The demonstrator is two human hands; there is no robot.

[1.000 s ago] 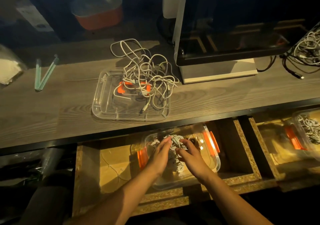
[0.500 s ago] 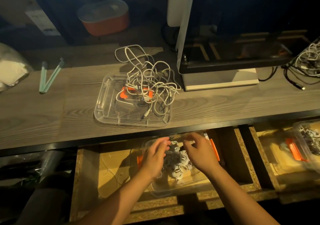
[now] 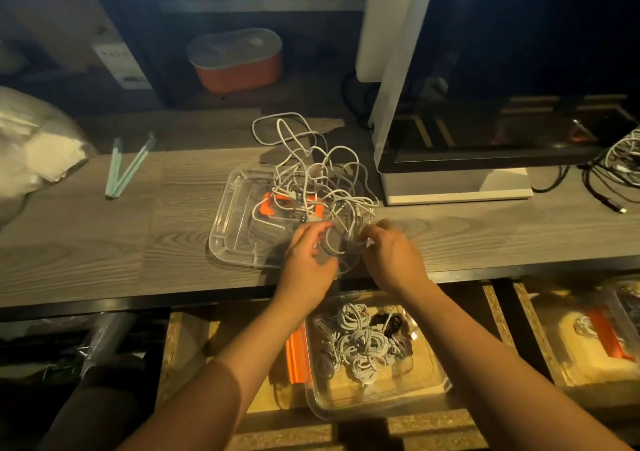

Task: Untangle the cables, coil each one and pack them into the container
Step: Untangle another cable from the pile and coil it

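A tangle of white cables [image 3: 311, 176] lies on a clear plastic tray [image 3: 232, 222] with orange clips on the wooden desk. Both hands are at the near edge of the pile. My left hand [image 3: 308, 260] curls its fingers round a loop of white cable. My right hand [image 3: 391, 256] pinches a strand of cable near its end. Below the desk edge, in an open drawer, a clear container [image 3: 346, 412] with an orange clip holds several coiled white cables [image 3: 363, 343] and some dark ones.
A monitor on a white stand [image 3: 457, 187] is to the right of the pile, with another cable heap [image 3: 623, 159] further right. Two green sticks [image 3: 128, 166] and a plastic bag [image 3: 34, 145] lie left. An orange box [image 3: 235, 59] sits behind. A second container [image 3: 606, 332] is in the right drawer.
Both hands have risen out of the drawer container and reached up to the tangled pile on the desk, where they now take hold of cable. The camera has moved closer.
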